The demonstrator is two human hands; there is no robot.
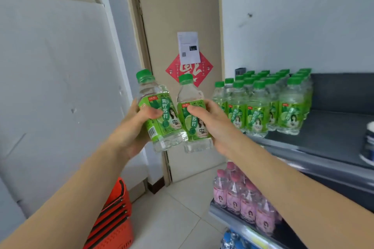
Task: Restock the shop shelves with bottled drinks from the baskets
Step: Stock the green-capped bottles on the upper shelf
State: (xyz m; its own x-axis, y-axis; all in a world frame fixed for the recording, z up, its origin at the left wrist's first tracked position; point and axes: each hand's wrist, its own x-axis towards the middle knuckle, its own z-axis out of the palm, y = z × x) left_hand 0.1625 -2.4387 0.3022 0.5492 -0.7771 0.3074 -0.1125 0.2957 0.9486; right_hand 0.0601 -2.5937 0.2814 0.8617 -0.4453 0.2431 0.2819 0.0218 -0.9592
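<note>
Left bottle (162, 107) & right bottle (197, 127): clear, green caps, green labels w/ white words. Shelf bottles (257, 107) same green. Lower bottles (242, 198) pink. Baskets (115, 222) orange-red w/ black stripes. Door (178, 6) tan, red diamond sign (202, 73). Shelf (334, 127) dark grey.

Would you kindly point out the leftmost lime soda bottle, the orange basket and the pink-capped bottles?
leftmost lime soda bottle (166, 121): head view, on its green label.
orange basket (119, 232): head view, on its side wall.
pink-capped bottles (233, 200): head view, on a front bottle's label.
</note>
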